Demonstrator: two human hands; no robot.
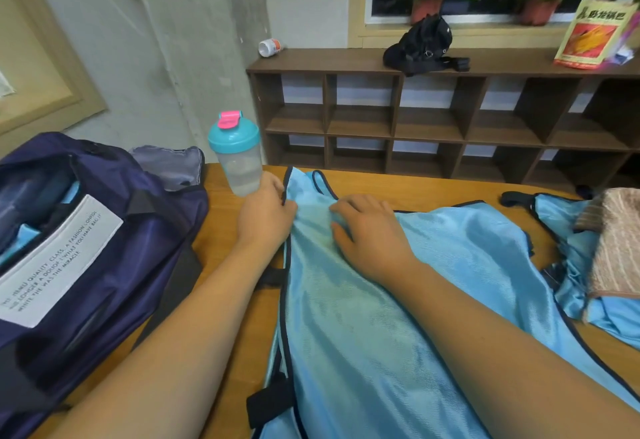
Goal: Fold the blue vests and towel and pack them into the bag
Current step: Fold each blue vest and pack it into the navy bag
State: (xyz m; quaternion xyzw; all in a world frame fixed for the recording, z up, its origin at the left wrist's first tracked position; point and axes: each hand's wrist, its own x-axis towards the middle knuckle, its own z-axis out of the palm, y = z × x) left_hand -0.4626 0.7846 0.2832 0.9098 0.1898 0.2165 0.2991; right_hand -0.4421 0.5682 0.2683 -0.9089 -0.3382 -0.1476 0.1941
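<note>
Blue vest (374, 334) spread flat on table (221, 220), center. My left hand (266, 213) pinches its dark-trimmed edge at 11 o'clock. My right hand (370, 234) rests on the fabric, fingers loose, gripping nothing. Navy bag (86, 248) at 9 o'clock, open. Towel (620, 241) at 3 o'clock, atop second vest (571, 255). Shaker bottle (237, 158) touching left hand at 12.
</note>
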